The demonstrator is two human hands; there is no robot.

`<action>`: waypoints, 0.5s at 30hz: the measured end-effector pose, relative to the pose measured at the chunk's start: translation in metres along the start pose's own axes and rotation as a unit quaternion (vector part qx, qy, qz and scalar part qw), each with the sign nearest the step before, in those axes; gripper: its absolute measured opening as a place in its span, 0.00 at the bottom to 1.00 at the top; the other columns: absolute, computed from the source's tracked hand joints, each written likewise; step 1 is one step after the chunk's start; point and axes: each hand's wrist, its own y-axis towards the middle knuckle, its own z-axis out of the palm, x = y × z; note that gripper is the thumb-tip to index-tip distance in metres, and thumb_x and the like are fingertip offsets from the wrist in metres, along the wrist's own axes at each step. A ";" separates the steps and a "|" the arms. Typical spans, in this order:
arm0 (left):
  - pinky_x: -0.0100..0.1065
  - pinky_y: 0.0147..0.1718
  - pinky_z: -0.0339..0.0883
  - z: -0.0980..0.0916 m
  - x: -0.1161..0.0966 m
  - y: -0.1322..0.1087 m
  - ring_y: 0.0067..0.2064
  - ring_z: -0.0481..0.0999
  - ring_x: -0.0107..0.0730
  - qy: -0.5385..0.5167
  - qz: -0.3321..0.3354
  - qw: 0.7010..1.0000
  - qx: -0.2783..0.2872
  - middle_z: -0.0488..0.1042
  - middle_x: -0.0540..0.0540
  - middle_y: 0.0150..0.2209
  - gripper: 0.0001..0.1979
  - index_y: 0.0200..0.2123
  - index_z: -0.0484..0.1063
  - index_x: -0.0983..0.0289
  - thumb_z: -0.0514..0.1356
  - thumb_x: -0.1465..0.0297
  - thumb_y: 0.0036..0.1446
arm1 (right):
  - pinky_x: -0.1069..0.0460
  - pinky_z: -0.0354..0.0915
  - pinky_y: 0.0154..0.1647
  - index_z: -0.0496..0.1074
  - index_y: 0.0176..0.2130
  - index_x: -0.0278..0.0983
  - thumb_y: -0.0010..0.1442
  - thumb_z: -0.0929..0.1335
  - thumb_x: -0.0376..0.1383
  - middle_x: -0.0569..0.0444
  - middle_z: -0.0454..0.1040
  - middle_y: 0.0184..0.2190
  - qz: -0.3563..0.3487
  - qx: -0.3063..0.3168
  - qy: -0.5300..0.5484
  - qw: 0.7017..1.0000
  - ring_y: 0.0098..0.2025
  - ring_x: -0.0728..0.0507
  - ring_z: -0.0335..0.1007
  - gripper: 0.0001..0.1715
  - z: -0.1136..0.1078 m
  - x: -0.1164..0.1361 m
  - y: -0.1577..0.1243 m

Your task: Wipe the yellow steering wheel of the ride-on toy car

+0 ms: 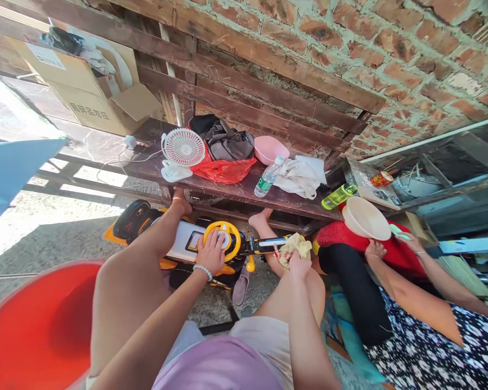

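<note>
My left hand (211, 253) lies with fingers stretched out across the yellow steering wheel (232, 230) of a ride-on toy vehicle (178, 238) between my legs. A bead bracelet is on that wrist. My right hand (300, 266) is closed on a crumpled pale yellow cloth (296, 246) with red bits on it. The cloth is at the end of the toy's front arm (270, 244), close to my right knee; whether it touches the arm I cannot tell.
A bench (228, 188) ahead holds a white fan (184, 147), dark clothing, a red bag (223, 170), a pink bowl (270, 149) and a water bottle (268, 177). At right a person holds a cream bowl (366, 218). A red tub (32, 325) stands at left, a cardboard box (89, 100) behind.
</note>
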 end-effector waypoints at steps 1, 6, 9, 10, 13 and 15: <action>0.64 0.75 0.42 0.001 0.000 0.000 0.78 0.55 0.53 -0.002 -0.001 1.000 -0.001 0.55 0.65 0.78 0.31 0.72 0.66 0.65 0.52 0.68 0.68 | 0.45 0.71 0.58 0.58 0.73 0.26 0.65 0.63 0.37 0.31 0.75 0.61 0.011 0.015 -0.052 0.998 0.61 0.33 0.76 0.42 0.004 0.002 -0.002; 0.64 0.75 0.42 0.000 -0.001 0.000 0.78 0.55 0.54 -0.007 0.002 1.000 -0.002 0.55 0.66 0.78 0.31 0.72 0.66 0.65 0.52 0.68 0.68 | 0.36 0.69 0.60 0.45 0.75 0.14 0.64 0.65 0.37 0.11 0.62 0.66 0.017 0.119 -0.189 0.975 0.63 0.22 0.73 0.51 0.037 0.001 -0.045; 0.64 0.75 0.42 -0.002 -0.001 0.000 0.78 0.55 0.54 -0.008 0.004 1.000 -0.002 0.55 0.66 0.78 0.31 0.72 0.66 0.65 0.53 0.69 0.67 | 0.38 0.70 0.59 0.62 0.68 0.18 0.63 0.65 0.35 0.18 0.71 0.61 0.007 0.184 -0.166 0.969 0.60 0.26 0.76 0.40 0.054 -0.007 -0.071; 0.64 0.75 0.42 -0.003 -0.002 0.000 0.78 0.55 0.54 -0.008 0.003 1.000 -0.001 0.55 0.66 0.78 0.31 0.72 0.66 0.65 0.53 0.69 0.67 | 0.41 0.71 0.59 0.68 0.64 0.21 0.62 0.66 0.34 0.22 0.75 0.58 -0.003 0.204 -0.154 0.967 0.59 0.28 0.77 0.34 0.057 -0.010 -0.076; 0.63 0.75 0.42 -0.004 -0.002 0.000 0.78 0.55 0.54 -0.011 -0.001 1.000 0.003 0.56 0.66 0.77 0.31 0.72 0.66 0.64 0.54 0.69 0.67 | 0.50 0.71 0.58 0.78 0.54 0.31 0.61 0.65 0.32 0.38 0.82 0.53 -0.039 0.245 -0.118 0.962 0.58 0.38 0.79 0.23 0.058 -0.019 -0.085; 0.63 0.75 0.42 -0.004 -0.001 0.000 0.78 0.55 0.55 -0.015 -0.001 1.000 0.006 0.57 0.66 0.77 0.32 0.72 0.66 0.64 0.54 0.68 0.67 | 0.52 0.74 0.53 0.79 0.51 0.33 0.62 0.64 0.35 0.43 0.84 0.49 -0.039 0.246 -0.072 0.966 0.54 0.40 0.81 0.21 0.055 -0.024 -0.085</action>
